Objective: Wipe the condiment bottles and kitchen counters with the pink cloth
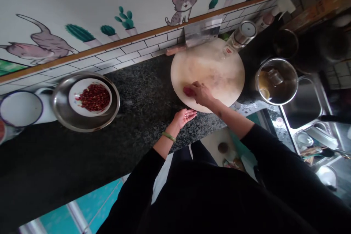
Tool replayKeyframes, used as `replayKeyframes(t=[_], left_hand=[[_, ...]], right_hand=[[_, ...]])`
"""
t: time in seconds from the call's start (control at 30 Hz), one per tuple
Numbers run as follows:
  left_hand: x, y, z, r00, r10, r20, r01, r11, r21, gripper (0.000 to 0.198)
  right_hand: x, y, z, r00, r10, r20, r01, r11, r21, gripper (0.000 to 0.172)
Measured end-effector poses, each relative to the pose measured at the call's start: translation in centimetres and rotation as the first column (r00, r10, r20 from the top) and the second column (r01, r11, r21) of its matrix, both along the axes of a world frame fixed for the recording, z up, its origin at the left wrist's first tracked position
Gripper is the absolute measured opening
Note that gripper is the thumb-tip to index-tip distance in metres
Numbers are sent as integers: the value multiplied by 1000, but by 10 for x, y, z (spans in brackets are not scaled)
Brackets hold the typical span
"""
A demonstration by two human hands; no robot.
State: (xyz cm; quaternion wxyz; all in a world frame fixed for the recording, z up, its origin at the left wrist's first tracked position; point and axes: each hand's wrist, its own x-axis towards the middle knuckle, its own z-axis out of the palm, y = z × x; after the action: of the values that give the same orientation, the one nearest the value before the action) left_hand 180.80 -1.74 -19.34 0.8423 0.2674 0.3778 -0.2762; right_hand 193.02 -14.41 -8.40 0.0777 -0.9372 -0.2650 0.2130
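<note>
My right hand [202, 94] is closed on a small dark red piece [188, 91] and presses it to the near left part of a round cutting board [211, 65]. Whether this piece is a cloth, a sponge or food I cannot make out. Pale brownish patches mark the board's surface. Just below the board's near edge is my left hand [184, 117], palm turned up, fingers stretched out and nothing in it. A green bangle [169, 136] circles the left wrist. Behind the board a cleaver [203, 32] leans on the tiled wall.
Left on the dark counter [142, 95], a steel basin [115, 111] holds a white plate [72, 97] of red pieces, beside an enamel mug [20, 108]. At right stand a lidded jar [238, 38], a steel pot [294, 80] with liquid and glassware, and a sink [301, 98].
</note>
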Motion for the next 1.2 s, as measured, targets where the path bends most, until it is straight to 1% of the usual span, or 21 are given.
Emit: replayKeyframes(t=[0.07, 0.17, 0.2, 0.27, 0.37, 0.43, 0.5, 0.57, 0.63, 0.67, 0.7, 0.77, 0.83, 0.87, 0.9, 0.97, 1.0, 1.07, 1.1, 1.13, 1.2], left_hand=[[-5, -1, 1, 1000, 12, 5, -12, 999, 42, 30], [-13, -5, 2, 1000, 25, 4, -25, 997, 74, 21], [-15, -8, 2, 1000, 13, 3, -13, 997, 77, 21], [-21, -14, 3, 1000, -29, 10, 28, 994, 102, 24], [-30, -24, 5, 994, -97, 50, 86, 980, 182, 26], [-36, -27, 6, 991, -101, 86, 78, 968, 237, 25], [-43, -27, 8, 992, -63, 109, 29, 956, 291, 25], [-51, -24, 9, 993, -8, 121, -32, 944, 330, 28], [-60, -22, 11, 991, 29, 128, -71, 938, 338, 28], [-65, -22, 13, 991, 34, 129, -76, 939, 335, 27], [-72, -23, 14, 991, 36, 126, -76, 940, 332, 26], [-85, -27, 18, 994, 35, 106, -68, 945, 320, 24], [-99, -33, 19, 994, 49, 94, -74, 956, 285, 24], [-105, -36, 18, 992, 69, 101, -94, 960, 263, 25], [-112, -37, 17, 989, 94, 113, -119, 964, 238, 25], [-124, -39, 13, 980, 137, 146, -164, 967, 193, 26], [-130, -38, 10, 975, 155, 161, -183, 967, 175, 27], [-139, -35, 5, 964, 193, 182, -221, 964, 149, 27], [-143, -34, 3, 959, 215, 184, -243, 960, 141, 26], [-146, -33, 1, 955, 239, 177, -265, 954, 138, 25], [-150, -34, -1, 952, 270, 147, -289, 948, 135, 24]], right_hand=[[-26, -17, -3, 998, 37, -48, -38, 999, -23, 50], [-61, -47, -3, 979, 103, -178, -101, 995, 23, 49], [-63, -51, -2, 974, 110, -199, -101, 994, 51, 50], [-53, -45, 0, 983, 97, -154, -81, 991, 106, 51], [-24, -17, -3, 1000, 25, -6, -24, 993, 117, 52], [-18, -5, -8, 1000, 1, 31, -4, 996, 87, 52], [-31, -12, -12, 999, 30, 26, -32, 998, 57, 50], [-52, -31, -11, 996, 85, -32, -85, 996, 23, 48], [-67, -48, -4, 981, 141, -131, -142, 990, 0, 48], [-69, -49, 1, 971, 171, -170, -172, 985, 5, 47], [-67, -43, 8, 962, 202, -186, -201, 979, 21, 46], [-52, -8, 19, 957, 258, -133, -251, 966, 67, 43], [-28, 51, 25, 962, 273, -16, -271, 959, 81, 39], [-14, 84, 24, 963, 265, 45, -268, 961, 68, 37], [0, 116, 20, 962, 253, 100, -258, 965, 45, 35], [23, 170, 2, 955, 231, 186, -229, 973, -31, 38], [31, 188, -10, 951, 230, 209, -216, 973, -85, 49], [34, 202, -35, 943, 243, 229, -201, 961, -193, 75], [28, 198, -46, 938, 259, 232, -204, 951, -234, 79], [17, 188, -54, 931, 284, 229, -222, 939, -263, 75], [-14, 153, -61, 911, 371, 183, -320, 913, -254, 52]])
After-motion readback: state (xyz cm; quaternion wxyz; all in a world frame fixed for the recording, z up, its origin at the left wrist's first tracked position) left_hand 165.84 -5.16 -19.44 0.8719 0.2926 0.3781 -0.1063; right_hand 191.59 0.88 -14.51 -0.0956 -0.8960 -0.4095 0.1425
